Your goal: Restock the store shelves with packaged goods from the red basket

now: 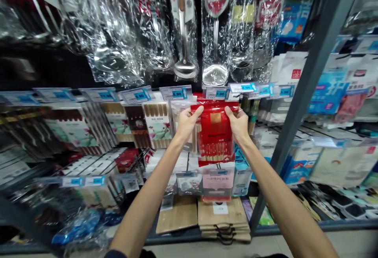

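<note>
A red packet of disposable chopsticks [214, 132] hangs upright in front of the shelf rack, pale sticks showing through its lower window. My left hand [187, 123] pinches its upper left corner, thumb on the front. At the upper right corner my right hand [238, 124] grips it the same way. Behind its top edge more red packaging shows, just below a price tag [217, 93]. Whether the packet is on its hook cannot be seen. Boxed chopsticks [158, 126] hang left of my left hand.
Wrapped ladles [185, 69] hang above. Below the packet are a pink pack [217, 183] and wooden cutting boards [223, 220]. A grey metal post [298, 108] slants down at right, with bagged goods [327, 92] beyond it. Price tags line the hook ends.
</note>
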`<move>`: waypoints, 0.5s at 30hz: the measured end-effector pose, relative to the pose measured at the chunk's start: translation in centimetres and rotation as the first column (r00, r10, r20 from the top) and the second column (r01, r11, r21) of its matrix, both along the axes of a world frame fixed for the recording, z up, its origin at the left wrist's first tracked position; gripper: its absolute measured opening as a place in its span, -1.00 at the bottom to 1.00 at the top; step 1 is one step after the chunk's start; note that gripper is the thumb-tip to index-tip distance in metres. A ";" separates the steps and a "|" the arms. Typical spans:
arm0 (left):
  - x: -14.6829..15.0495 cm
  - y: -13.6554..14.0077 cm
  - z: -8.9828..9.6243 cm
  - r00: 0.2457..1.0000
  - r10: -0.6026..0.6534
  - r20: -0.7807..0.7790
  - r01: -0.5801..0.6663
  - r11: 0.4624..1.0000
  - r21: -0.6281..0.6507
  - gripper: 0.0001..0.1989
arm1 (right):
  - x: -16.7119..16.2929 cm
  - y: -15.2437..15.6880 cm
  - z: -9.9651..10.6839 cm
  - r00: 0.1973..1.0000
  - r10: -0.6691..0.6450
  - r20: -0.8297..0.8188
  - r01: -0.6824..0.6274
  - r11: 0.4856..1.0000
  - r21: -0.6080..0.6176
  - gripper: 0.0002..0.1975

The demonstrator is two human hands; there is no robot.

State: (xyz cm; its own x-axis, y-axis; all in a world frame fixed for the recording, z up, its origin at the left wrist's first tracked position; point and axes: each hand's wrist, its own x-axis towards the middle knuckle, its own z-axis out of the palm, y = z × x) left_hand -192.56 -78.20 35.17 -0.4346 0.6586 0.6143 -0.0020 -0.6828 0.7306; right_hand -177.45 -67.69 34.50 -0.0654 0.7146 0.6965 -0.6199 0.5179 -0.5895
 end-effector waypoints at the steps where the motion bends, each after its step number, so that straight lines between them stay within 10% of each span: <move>1: 0.1 0.4 0.9 1.000 -0.001 -0.003 0.001 1.000 0.028 -0.55 | -0.1 0.0 0.3 1.000 0.000 -0.012 0.001 1.000 0.007 -0.57; 15: 0.8 4.3 2.7 0.928 0.367 0.063 -0.372 0.904 0.213 -0.63 | -0.4 1.4 2.3 0.994 -0.082 0.076 0.079 0.996 0.045 -0.55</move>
